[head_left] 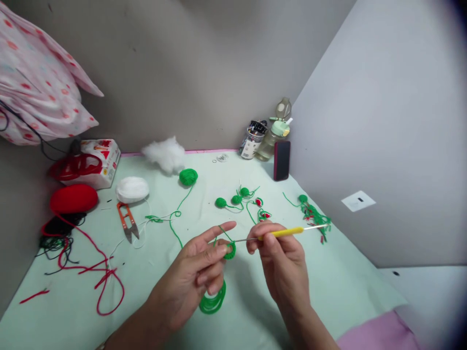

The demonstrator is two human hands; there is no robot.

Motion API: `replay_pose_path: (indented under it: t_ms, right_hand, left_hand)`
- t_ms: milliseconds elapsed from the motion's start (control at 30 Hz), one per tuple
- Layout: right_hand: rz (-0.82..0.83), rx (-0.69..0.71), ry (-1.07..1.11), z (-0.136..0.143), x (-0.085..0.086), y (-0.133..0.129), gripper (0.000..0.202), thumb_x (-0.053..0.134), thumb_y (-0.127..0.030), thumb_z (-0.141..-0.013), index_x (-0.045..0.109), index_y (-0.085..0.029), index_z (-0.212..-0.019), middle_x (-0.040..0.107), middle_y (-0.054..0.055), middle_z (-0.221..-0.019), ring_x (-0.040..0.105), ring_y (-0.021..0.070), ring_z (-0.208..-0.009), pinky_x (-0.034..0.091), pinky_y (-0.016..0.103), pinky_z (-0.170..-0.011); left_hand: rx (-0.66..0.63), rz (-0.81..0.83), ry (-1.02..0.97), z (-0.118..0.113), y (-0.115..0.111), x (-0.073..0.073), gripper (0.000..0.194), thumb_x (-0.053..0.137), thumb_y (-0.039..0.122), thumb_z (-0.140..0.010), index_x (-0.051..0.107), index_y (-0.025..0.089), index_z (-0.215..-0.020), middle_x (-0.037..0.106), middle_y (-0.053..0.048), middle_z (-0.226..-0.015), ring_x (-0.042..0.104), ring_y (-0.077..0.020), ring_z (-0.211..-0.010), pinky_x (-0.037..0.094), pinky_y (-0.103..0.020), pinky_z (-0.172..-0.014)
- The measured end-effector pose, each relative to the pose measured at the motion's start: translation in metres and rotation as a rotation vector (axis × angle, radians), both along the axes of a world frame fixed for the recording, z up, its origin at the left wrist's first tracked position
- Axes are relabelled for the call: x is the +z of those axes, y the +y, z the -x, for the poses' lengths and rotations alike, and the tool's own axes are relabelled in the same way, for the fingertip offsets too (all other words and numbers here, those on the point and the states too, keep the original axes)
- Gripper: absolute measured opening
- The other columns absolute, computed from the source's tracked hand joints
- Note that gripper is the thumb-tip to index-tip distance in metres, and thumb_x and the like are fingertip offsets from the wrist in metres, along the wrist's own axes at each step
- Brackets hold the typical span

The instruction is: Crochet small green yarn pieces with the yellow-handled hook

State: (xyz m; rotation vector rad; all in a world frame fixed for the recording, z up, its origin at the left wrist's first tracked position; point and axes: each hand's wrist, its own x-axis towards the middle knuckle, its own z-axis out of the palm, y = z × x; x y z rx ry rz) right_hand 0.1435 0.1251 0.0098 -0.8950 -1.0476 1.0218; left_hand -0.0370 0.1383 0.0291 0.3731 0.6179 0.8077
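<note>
Between thumb and fingers, my left hand [204,262] pinches a small round green crochet piece [229,251]. Green yarn passes over its raised index finger. My right hand [282,257] grips a crochet hook [286,233] by its yellow handle, and the hook's metal tip touches the green piece's upper edge. Below my left hand lie loops of green yarn [212,304]. A strand runs from behind that hand to a green yarn ball [188,177] farther back.
Small green balls [236,200] and red-green pieces lie mid-table. Orange snips [127,222], white yarn [132,189], red yarn [74,199] and a box are left. A phone [282,161], bottle [270,143] and pen jar [251,141] stand back right. Green scraps [315,218] lie right.
</note>
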Motion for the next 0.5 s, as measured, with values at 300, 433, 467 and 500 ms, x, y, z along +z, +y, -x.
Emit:
replay_pose_path:
  t_ms: [300, 433, 467, 500]
  right_hand:
    - [-0.095, 0.081, -0.132, 0.0021, 0.0066, -0.0019, 0.015, 0.071, -0.032, -0.100, 0.083, -0.025, -0.095, 0.075, 0.005, -0.084, 0.067, 0.0174, -0.076, 0.056, 0.031, -0.068]
    - [-0.156, 0.048, -0.269, 0.0031, 0.0048, -0.0059, 0.016, 0.067, -0.025, -0.102, 0.083, -0.027, -0.101, 0.079, 0.006, -0.091, 0.072, 0.0191, -0.085, 0.059, 0.032, -0.075]
    - [-0.128, 0.061, -0.211, 0.0025, 0.0044, -0.0057, 0.016, 0.066, -0.026, -0.103, 0.082, -0.026, -0.101, 0.078, 0.005, -0.090, 0.071, 0.0173, -0.080, 0.058, 0.031, -0.072]
    - [-0.092, 0.079, -0.141, 0.0019, 0.0044, -0.0054, 0.017, 0.065, -0.029, -0.104, 0.081, -0.025, -0.099, 0.077, 0.005, -0.089, 0.070, 0.0158, -0.074, 0.058, 0.029, -0.069]
  left_hand:
    - [0.061, -0.203, 0.183, -0.0006, -0.0046, -0.0042, 0.034, 0.084, 0.025, -0.088, 0.078, 0.024, -0.121, 0.061, 0.005, -0.085, 0.034, 0.0020, -0.043, 0.035, -0.014, -0.042]
    - [0.055, -0.244, 0.244, -0.0019, -0.0053, -0.0025, 0.034, 0.086, 0.029, -0.087, 0.079, 0.025, -0.119, 0.062, 0.003, -0.085, 0.045, -0.0007, -0.047, 0.038, -0.015, -0.045]
    - [0.039, -0.234, 0.234, -0.0015, -0.0050, -0.0016, 0.033, 0.085, 0.029, -0.087, 0.079, 0.025, -0.119, 0.063, 0.003, -0.086, 0.044, -0.0002, -0.047, 0.038, -0.015, -0.046]
    - [0.018, -0.225, 0.219, -0.0010, -0.0046, -0.0006, 0.033, 0.084, 0.028, -0.087, 0.080, 0.024, -0.119, 0.064, 0.002, -0.088, 0.042, 0.0004, -0.047, 0.037, -0.015, -0.046]
